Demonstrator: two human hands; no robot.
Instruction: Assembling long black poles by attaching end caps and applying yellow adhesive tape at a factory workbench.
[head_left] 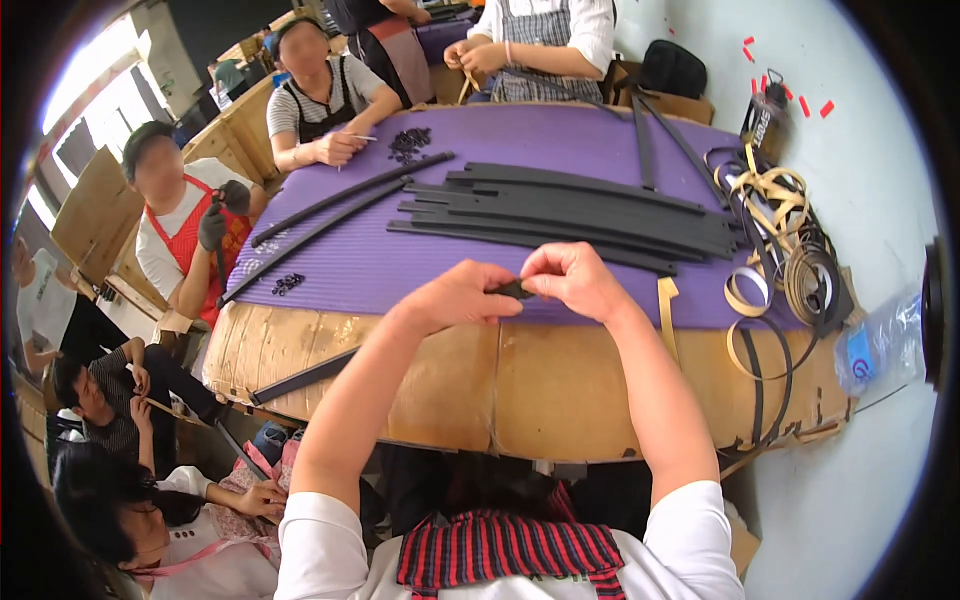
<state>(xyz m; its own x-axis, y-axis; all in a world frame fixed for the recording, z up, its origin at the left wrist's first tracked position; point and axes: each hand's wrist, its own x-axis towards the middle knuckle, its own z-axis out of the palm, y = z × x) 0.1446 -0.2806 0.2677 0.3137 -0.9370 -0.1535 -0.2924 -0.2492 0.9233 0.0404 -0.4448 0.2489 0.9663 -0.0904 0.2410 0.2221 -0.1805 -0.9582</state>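
My left hand (455, 297) and my right hand (577, 283) meet above the near edge of the purple mat (340, 285). A small dark piece (514, 289) sits between their fingertips, pinched from both sides; its exact kind is too small to tell. Just beyond my hands lies a stack of long black strips (570, 212), flat on the mat. One more black strip (305, 376) rests on the brown tabletop, passing behind my left forearm. A short piece of yellowish tape (668, 310) hangs over the mat's near edge beside my right forearm.
Coils of black and yellowish tape (800, 270) crowd the table's right end, near a clear plastic bottle (880, 345) and a dark bottle (765, 115). Small black parts (409, 145) lie in piles on the mat. Several people work around the table. A white wall (870, 150) bounds the right.
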